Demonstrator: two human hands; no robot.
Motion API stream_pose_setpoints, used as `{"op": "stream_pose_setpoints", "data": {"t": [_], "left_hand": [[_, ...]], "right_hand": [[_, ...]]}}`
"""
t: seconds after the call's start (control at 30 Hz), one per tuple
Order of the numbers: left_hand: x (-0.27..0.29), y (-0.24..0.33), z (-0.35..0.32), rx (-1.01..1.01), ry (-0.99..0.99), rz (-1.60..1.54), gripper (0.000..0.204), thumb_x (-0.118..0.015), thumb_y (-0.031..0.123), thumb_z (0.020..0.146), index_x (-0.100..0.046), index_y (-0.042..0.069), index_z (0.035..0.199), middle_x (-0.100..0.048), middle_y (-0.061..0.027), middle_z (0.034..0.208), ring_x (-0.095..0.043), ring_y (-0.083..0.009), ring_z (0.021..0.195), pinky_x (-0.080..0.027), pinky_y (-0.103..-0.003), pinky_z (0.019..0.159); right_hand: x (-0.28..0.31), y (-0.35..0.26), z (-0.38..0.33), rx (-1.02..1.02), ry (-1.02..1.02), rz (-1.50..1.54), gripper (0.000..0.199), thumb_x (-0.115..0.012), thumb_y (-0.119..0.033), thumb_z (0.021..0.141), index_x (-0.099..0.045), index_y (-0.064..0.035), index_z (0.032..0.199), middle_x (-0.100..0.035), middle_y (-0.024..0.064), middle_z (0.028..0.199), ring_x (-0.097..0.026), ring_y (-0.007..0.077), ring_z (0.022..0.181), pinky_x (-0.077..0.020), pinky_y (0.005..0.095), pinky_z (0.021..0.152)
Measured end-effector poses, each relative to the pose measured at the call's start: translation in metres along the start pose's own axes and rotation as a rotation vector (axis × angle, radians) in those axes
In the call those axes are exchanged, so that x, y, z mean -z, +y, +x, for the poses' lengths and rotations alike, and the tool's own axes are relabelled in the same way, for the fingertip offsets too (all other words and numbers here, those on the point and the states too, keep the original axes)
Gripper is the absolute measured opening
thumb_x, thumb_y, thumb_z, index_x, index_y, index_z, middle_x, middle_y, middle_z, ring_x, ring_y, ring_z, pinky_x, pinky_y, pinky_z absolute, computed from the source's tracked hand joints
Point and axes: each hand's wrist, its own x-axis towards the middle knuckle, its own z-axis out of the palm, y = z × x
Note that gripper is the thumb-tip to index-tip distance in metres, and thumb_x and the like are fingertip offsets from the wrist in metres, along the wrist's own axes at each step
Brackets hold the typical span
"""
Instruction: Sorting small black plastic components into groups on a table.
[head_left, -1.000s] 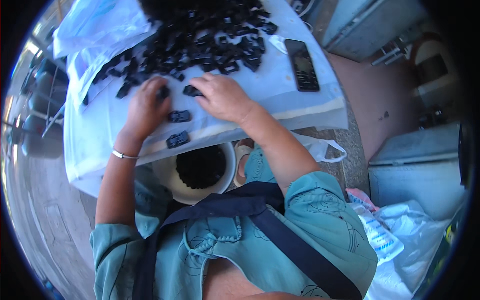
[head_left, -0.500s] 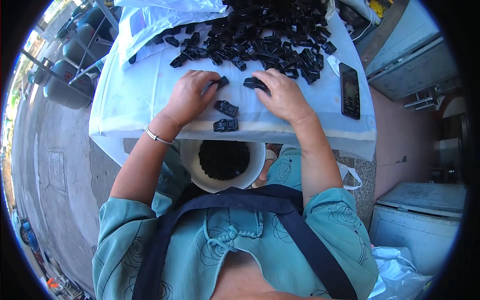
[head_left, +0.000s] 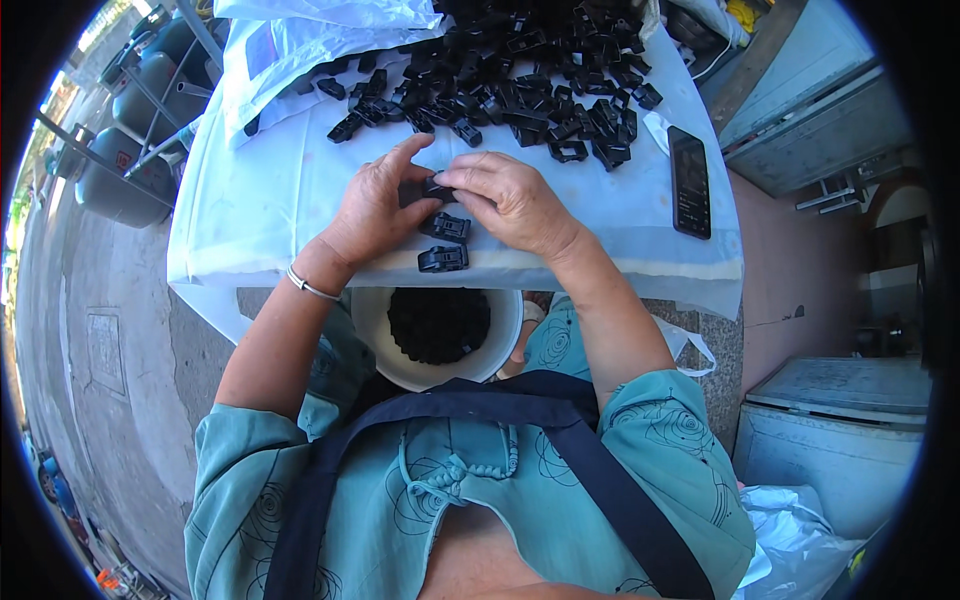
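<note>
A small black plastic part (head_left: 437, 189) is held between my two hands above the table. My left hand (head_left: 378, 205) has its thumb and lower fingers around the part's left side, with the index finger raised. From the right, the fingertips of my right hand (head_left: 512, 205) pinch the part; they hide much of it, and whether it is one piece or two I cannot tell. Nearer me, a black clip-like piece (head_left: 447, 227) lies on the table, and just in front of it is a second black clip-like piece (head_left: 443, 259).
A large heap of black parts (head_left: 530, 95) covers the far side of the white-covered table (head_left: 260, 220). White plastic bags (head_left: 300, 50) lie far left, and a phone (head_left: 690, 185) lies at right. Below the near edge, a white basin (head_left: 372, 335) contains a dark mass.
Both hands have come together. The right hand has moved left and turned its fingertips toward the left hand, where the separate black pieces now meet. The camera view has shifted slightly.
</note>
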Motion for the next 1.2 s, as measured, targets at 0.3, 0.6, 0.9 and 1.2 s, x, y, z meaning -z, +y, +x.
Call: {"op": "stream_pose_setpoints", "data": {"t": [0.3, 0.6, 0.9, 1.2], "left_hand": [[0.013, 0.007, 0.003, -0.196, -0.021, 0.108, 0.051, -0.069, 0.001, 0.074, -0.055, 0.005, 0.123, -0.063, -0.0155, 0.115, -0.065, -0.0322, 0.090, -0.052, -0.040, 0.083], [-0.012, 0.009, 0.061, -0.068, 0.004, 0.330, 0.035, -0.060, 0.009, 0.084, -0.060, 0.009, 0.119, -0.061, -0.0157, 0.106, -0.065, -0.0338, 0.089, -0.053, -0.042, 0.077], [-0.010, 0.006, 0.038, -0.008, -0.136, 0.260, 0.043, -0.072, 0.014, 0.077, -0.059, 0.011, 0.118, -0.066, -0.0110, 0.100, -0.066, -0.0288, 0.083, -0.054, -0.040, 0.074], [-0.010, 0.006, 0.028, 0.067, -0.082, 0.052, 0.069, -0.076, 0.009, 0.073, -0.047, 0.012, 0.134, -0.069, -0.0134, 0.098, -0.066, -0.0248, 0.072, -0.055, -0.035, 0.069]], "right_hand": [[-0.006, -0.006, -0.008, 0.009, -0.007, -0.242, 0.023, -0.067, -0.006, 0.078, -0.072, -0.0089, 0.100, -0.066, 0.0095, 0.099, -0.062, 0.0276, 0.087, -0.0505, 0.0363, 0.077], [0.029, 0.021, 0.011, -0.229, 0.436, -0.639, 0.019, -0.067, -0.016, 0.084, -0.069, -0.0076, 0.101, -0.066, 0.0104, 0.094, -0.063, 0.0297, 0.085, -0.0501, 0.0419, 0.073], [0.023, 0.029, -0.003, -0.137, 0.244, -0.452, 0.021, -0.070, -0.009, 0.081, -0.065, -0.0038, 0.100, -0.063, 0.0110, 0.102, -0.064, 0.0284, 0.086, -0.0524, 0.0370, 0.075], [0.001, 0.005, -0.008, -0.152, 0.107, -0.009, 0.031, -0.068, -0.001, 0.081, -0.068, -0.0066, 0.111, -0.064, 0.0117, 0.106, -0.065, 0.0259, 0.092, -0.0539, 0.0322, 0.079]]}}
